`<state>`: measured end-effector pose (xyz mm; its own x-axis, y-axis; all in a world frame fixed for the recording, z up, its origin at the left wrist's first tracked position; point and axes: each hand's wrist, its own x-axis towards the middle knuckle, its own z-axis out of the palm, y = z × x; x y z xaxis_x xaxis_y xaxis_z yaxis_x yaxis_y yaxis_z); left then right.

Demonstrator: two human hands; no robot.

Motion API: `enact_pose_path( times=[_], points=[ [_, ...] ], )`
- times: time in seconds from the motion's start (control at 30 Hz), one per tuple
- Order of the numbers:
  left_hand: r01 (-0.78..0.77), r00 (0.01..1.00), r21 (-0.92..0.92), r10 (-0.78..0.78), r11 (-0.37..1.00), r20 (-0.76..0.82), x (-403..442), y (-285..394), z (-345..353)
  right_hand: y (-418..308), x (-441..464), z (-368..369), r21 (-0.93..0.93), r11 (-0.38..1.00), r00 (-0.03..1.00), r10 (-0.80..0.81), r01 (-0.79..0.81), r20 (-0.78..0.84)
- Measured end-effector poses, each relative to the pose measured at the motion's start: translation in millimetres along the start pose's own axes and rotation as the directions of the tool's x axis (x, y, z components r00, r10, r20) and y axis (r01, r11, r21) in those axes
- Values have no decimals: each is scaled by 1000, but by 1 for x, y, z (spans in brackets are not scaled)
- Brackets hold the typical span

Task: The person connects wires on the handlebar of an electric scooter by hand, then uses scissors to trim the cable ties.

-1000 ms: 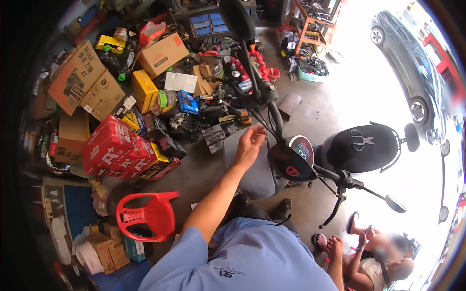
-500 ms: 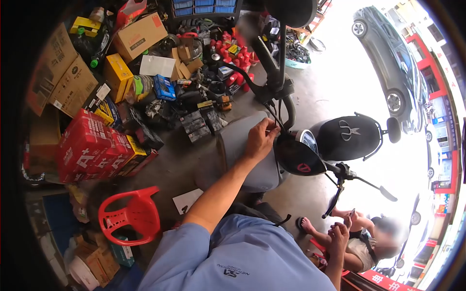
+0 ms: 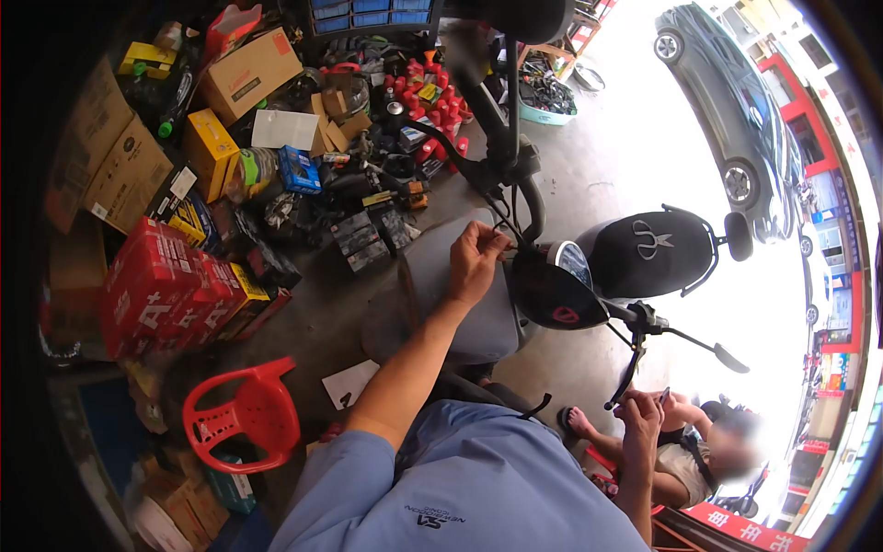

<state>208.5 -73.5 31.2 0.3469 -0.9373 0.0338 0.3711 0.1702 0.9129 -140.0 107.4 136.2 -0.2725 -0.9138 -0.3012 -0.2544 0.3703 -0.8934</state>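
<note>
Scooter (image 3: 554, 293), dark and grey, stands on smooth grey concrete floor (image 3: 593, 184) directly in front of the wearer. Broad matte-grey plastic panel (image 3: 469, 322), soft-edged; glossy black rounded cowl (image 3: 533, 294) with small red badge (image 3: 566, 315); round glassy display (image 3: 572, 260) set behind it.

Left hand (image 3: 474, 262): over the grey panel, at the cowl's edge, beside thin black cables (image 3: 504, 219). Thumb and forefinger drawn close, other fingers curled; cannot tell whether anything is pinched. Thick tubular black handlebar (image 3: 531, 207) just beyond.

Right hand (image 3: 641, 419): near the tip of a slim, curved black lever (image 3: 630, 373). Fingers bent inward; contact and grip cannot be told from this angle.

Black padded seat (image 3: 635, 267), oval, fine-grained; grey scissors (image 3: 648, 244) with looped handles lying on it.

On the wearer's left: moulded red plastic chair (image 3: 262, 414), slotted back; flat white sheet (image 3: 349, 382) near it. Beyond, a heap: shiny red printed cartons (image 3: 152, 285), plain brown cardboard box (image 3: 253, 74), upright yellow box (image 3: 212, 152), small blue box (image 3: 300, 170), dark rectangular blocks (image 3: 359, 244), a cluster of red plastic bottles (image 3: 446, 101).

Lower right: seated person (image 3: 685, 469), light top, slim phone (image 3: 664, 396) in hand. Dark glossy car (image 3: 727, 110) outside in glare.
</note>
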Motion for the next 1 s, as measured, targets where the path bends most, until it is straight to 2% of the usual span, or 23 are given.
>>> enact_pose_path(
  times=[0.1, 0.23, 0.3, 0.33, 0.37, 0.4, 0.53, 0.6, 0.63, 0.7, 0.83, 0.9, 1.0],
  points=[
    [10, 1000, -26, -10, 1000, 6, -1, 5, 0, 10, 2, 0, 29, 1000, 1000, 12, -12, 14],
    [-9, 1000, 11, 9, 1000, 22, 0, 2, 1, -8, -5, 16, 152, 981, 993, 118, -117, 8],
    [-79, 997, 171, 76, 982, 20, -1, 3, 2, -7, -4, 16, 152, 980, 991, 130, -130, 4],
    [-77, 997, 174, 73, 982, 26, -2, 5, 4, 3, 1, 8, 151, 981, 992, 117, -122, 42],
    [-167, 986, 395, 148, 903, 76, -3, 8, 5, 5, 2, 7, 152, 981, 992, 118, -123, 41],
    [-252, 968, 589, 209, 768, 142, -4, 11, 6, 5, 3, 7, 156, 981, 993, 109, -115, 48],
    [-173, 985, 526, 146, 833, 93, -4, 14, 8, 12, 6, 3, 143, 985, 994, 95, -101, 48],
    [-102, 994, 393, 78, 914, 77, -4, 14, 9, 15, 6, 3, 144, 985, 995, 89, -94, 43],
    [-102, 994, 393, 76, 914, 80, -4, 11, 8, 16, 6, 3, 144, 986, 996, 81, -87, 41],
    [-41, 998, 237, 28, 971, 59, -3, 7, 9, 16, 6, 4, 149, 984, 995, 93, -97, 37],
    [9, 999, 223, -20, 975, 48, -4, 11, 8, 14, 2, 7, 166, 980, 994, 103, -105, 23],
    [31, 999, 90, -34, 995, 36, -5, 8, 7, 17, 1, 5, 156, 983, 995, 99, -100, 18],
    [12, 999, 97, -16, 995, 35, -4, 6, 5, 19, 0, 5, 135, 987, 996, 90, -89, 4]
  ],
)
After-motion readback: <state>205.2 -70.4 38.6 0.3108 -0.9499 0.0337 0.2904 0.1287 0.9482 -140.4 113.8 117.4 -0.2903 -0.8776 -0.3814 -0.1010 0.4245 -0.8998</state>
